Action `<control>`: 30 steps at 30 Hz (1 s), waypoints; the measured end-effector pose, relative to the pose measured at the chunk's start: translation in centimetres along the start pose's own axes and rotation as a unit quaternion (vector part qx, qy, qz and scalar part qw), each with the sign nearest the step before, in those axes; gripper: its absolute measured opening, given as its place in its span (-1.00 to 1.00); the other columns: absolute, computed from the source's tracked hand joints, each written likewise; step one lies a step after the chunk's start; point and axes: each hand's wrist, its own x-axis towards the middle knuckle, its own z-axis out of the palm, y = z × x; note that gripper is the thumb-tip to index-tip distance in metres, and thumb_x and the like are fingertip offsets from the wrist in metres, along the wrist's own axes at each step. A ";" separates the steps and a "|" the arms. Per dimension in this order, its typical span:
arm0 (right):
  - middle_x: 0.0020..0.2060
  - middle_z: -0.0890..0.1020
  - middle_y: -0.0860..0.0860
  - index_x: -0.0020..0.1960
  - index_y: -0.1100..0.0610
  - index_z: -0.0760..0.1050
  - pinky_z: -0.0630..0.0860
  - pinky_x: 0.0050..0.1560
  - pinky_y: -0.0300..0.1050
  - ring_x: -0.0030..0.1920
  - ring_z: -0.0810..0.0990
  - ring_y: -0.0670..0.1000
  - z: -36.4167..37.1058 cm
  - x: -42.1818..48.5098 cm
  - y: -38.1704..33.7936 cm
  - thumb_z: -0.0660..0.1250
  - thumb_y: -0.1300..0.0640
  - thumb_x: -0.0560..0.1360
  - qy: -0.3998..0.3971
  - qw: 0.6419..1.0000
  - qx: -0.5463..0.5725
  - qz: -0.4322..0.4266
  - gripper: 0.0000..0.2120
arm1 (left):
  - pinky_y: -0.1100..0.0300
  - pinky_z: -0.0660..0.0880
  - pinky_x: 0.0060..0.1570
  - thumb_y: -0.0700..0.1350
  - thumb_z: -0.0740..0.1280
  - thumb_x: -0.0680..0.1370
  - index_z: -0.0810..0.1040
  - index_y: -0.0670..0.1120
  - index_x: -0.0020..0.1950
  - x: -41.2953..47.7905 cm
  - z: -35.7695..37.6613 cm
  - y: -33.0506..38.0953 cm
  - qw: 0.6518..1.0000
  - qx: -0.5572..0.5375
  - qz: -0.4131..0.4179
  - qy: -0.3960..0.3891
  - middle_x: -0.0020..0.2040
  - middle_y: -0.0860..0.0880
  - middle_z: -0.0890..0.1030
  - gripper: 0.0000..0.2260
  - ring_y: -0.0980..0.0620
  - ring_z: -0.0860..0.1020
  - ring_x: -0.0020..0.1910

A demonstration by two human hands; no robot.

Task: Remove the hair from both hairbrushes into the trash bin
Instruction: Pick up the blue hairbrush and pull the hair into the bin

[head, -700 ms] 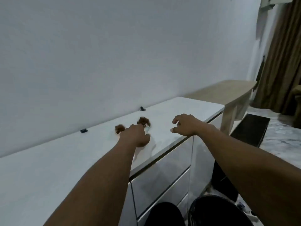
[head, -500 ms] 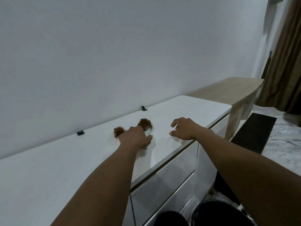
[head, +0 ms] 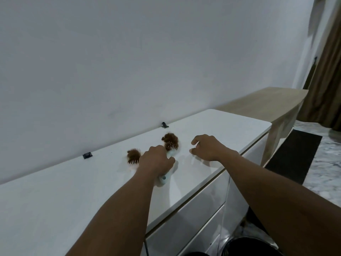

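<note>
Judging from the scene, the task had hardly begun: both hairbrushes, the right hairbrush (head: pixel 170 143) and the left hairbrush (head: pixel 133 157), lay on the white cabinet (head: pixel 230 126) full of brown hair. The left hand (head: pixel 156 160) was closed around the right hairbrush's handle, the right hand (head: pixel 207 147) hovered open and empty, and the trash bin (head: pixel 252 246) waited near, low right.

A person's left hand (head: pixel 156 159) closes around the pale handle of 1 hairbrush (head: pixel 170 145) on a white desk (head: pixel 55 191), while the right hand (head: pixel 206 147) hovers just beside it, fingers (head: pixel 195 140) curled and apart. Brown hair clogs both brushes; the second hairbrush (head: pixel 133 157) lies near the left hand. A black trash bin (head: pixel 249 247) sits below.
</note>
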 end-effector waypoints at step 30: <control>-0.18 0.70 0.11 -0.24 0.04 0.56 0.72 -0.15 0.13 -0.13 0.72 0.14 0.1 -22.8 22.4 0.52 0.10 0.48 0.290 0.894 0.225 0.256 -0.82 | 0.08 0.19 -0.40 0.15 0.32 0.49 0.34 -0.01 -0.07 -15.8 16.5 20.7 0.933 -0.137 0.307 -0.126 -0.20 -0.01 0.50 -0.72 -0.10 0.47 -0.23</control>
